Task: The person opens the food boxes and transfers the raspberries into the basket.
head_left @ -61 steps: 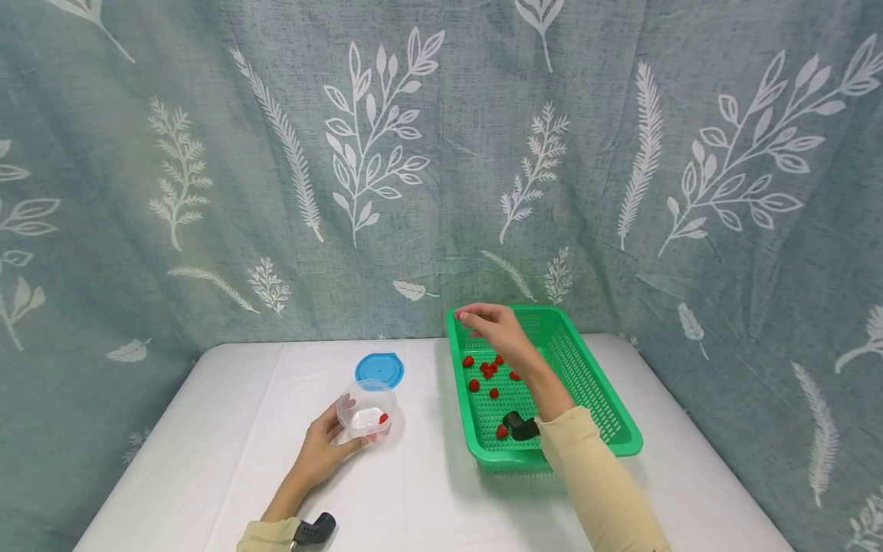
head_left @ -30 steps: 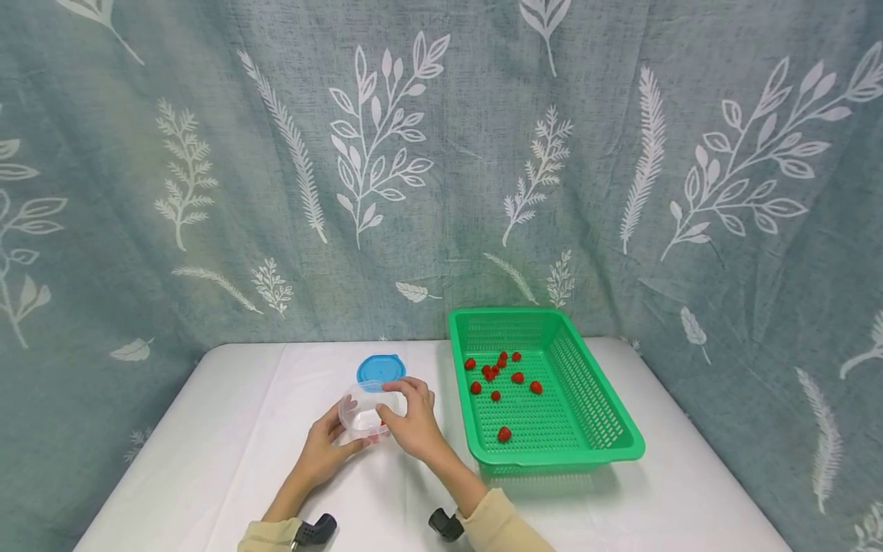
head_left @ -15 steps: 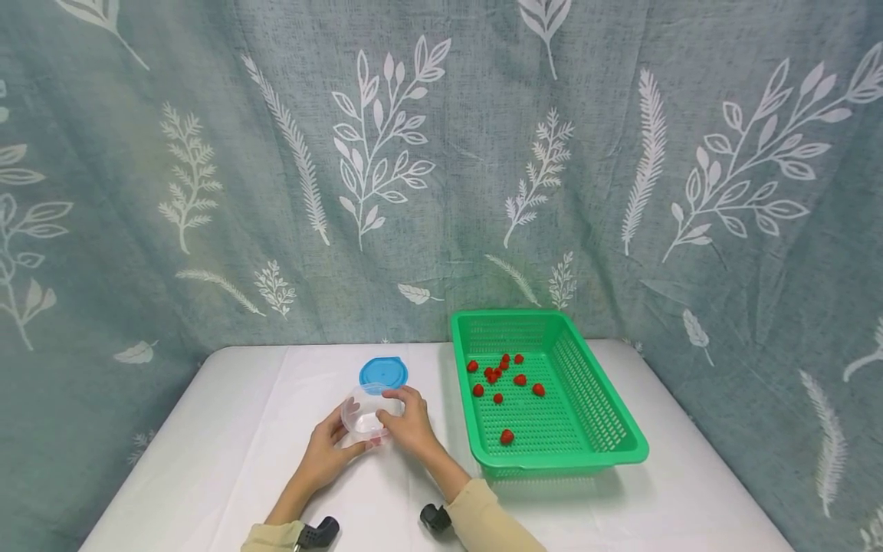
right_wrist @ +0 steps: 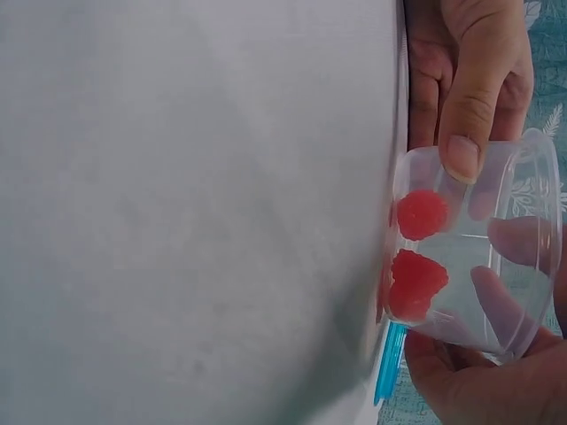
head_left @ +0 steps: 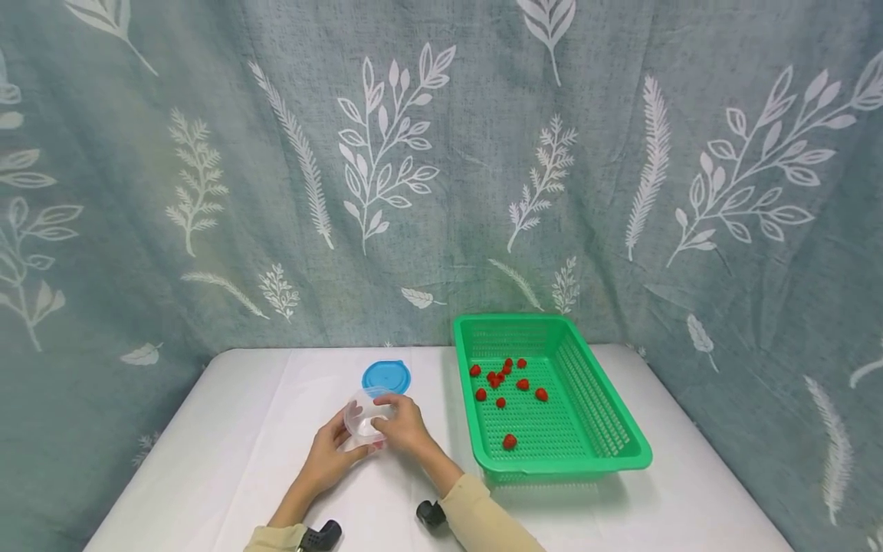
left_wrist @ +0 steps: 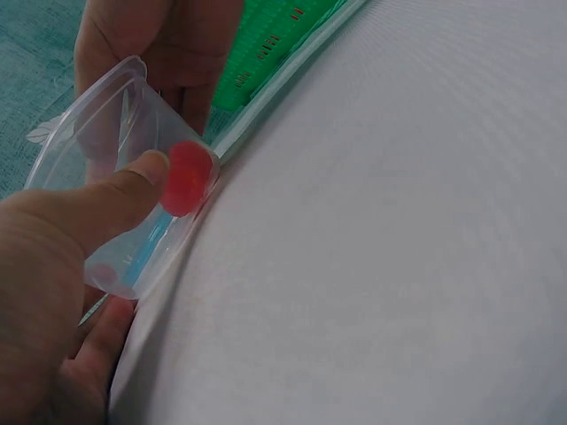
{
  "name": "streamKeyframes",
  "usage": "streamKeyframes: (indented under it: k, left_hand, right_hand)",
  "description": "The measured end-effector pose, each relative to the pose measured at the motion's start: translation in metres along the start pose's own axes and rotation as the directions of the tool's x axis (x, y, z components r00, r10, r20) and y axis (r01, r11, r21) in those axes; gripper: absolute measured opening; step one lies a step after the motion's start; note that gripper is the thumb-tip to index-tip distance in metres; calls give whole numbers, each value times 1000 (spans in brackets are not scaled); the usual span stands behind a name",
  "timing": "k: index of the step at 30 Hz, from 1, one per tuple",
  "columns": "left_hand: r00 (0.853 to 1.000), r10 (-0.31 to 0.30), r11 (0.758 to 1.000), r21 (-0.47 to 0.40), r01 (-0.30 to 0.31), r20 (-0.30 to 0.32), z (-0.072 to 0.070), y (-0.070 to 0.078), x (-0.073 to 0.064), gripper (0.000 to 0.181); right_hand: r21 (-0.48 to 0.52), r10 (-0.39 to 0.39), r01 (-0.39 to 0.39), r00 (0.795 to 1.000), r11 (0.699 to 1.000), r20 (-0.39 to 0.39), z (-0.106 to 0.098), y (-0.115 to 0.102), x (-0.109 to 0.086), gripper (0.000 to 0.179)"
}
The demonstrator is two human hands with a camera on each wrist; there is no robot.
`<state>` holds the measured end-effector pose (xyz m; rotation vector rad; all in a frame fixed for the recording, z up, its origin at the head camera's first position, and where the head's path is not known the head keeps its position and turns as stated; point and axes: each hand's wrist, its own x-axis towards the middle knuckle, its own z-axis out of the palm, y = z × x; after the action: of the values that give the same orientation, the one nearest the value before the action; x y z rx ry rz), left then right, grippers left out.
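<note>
My left hand holds a clear plastic tub from its left side, thumb at the near wall. Red raspberries lie at the tub's bottom, seen through the wall in the right wrist view. One raspberry shows beside the left thumb in the left wrist view. My right hand reaches over the rim from the right. Its thumb and a finger are inside the tub, spread apart, with no berry visible between them. A blue lid lies just behind the tub, partly hidden by it.
A green perforated basket stands to the right on the white-covered table. Several more raspberries are scattered inside it. A patterned grey-green curtain hangs behind the table. Small black cameras sit at both wrists.
My right hand has come from above the green basket leftward to the tub, and its fingers have dipped inside. The left hand has kept hold of the tub. The head view has shifted slightly.
</note>
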<state>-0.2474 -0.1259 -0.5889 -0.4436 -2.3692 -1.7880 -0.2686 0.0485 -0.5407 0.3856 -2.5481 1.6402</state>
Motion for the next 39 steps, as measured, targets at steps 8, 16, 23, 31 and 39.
streamKeyframes:
  k: [8, 16, 23, 31, 39]
  left_hand:
    - [1000, 24, 1000, -8, -24, 1, 0, -2, 0, 88]
    - [1000, 22, 1000, 2, -22, 16, -1, 0, 2, 91]
    - [1000, 6, 1000, 14, -7, 25, -1, -2, 1, 93]
    - [999, 24, 999, 27, -25, 25, 1, -4, 1, 93]
    - [1000, 5, 1000, 25, -5, 28, 1, 0, 0, 92]
  right_hand:
    - [-58, 43, -39, 996, 998, 77, -3, -4, 7, 30]
    - [-140, 170, -148, 973, 979, 158, -8, -17, 16, 28]
    - [-232, 218, -173, 959, 957, 180, -5, -20, 20, 18]
    - [-342, 198, -108, 950, 933, 241, -9, -22, 22, 17]
    - [-400, 174, -52, 946, 915, 273, -12, -25, 22, 26]
